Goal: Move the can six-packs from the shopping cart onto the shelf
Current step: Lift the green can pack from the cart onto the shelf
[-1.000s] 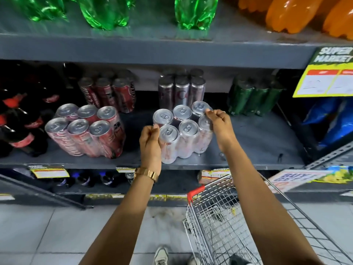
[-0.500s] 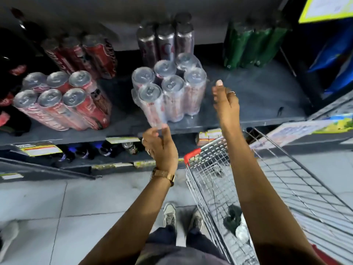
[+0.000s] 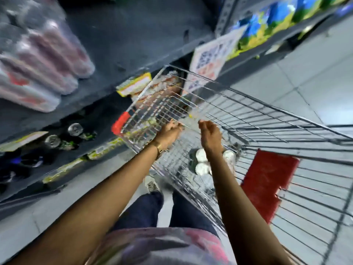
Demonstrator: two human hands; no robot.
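Note:
The view is tilted and blurred. A silver can six-pack (image 3: 38, 62) lies on the grey shelf (image 3: 122, 43) at the upper left. The wire shopping cart (image 3: 248, 119) fills the middle and right. At its bottom lies another pack of cans (image 3: 202, 163), seen as pale round tops, partly hidden by my right forearm. My left hand (image 3: 169, 133) hangs over the cart's near rim with fingers loosely curled and nothing in it. My right hand (image 3: 209, 133) is inside the cart above the cans, also holding nothing.
A red flap (image 3: 267, 186) lies in the cart's child seat at the right. Price labels (image 3: 133, 85) line the shelf edge. Dark cans (image 3: 63, 134) stand on the lower shelf. My legs and a shoe (image 3: 150, 185) are on the tiled floor beside the cart.
Both hands have left the silver six-pack on the shelf and swung down to the cart. The view has turned down and to the right.

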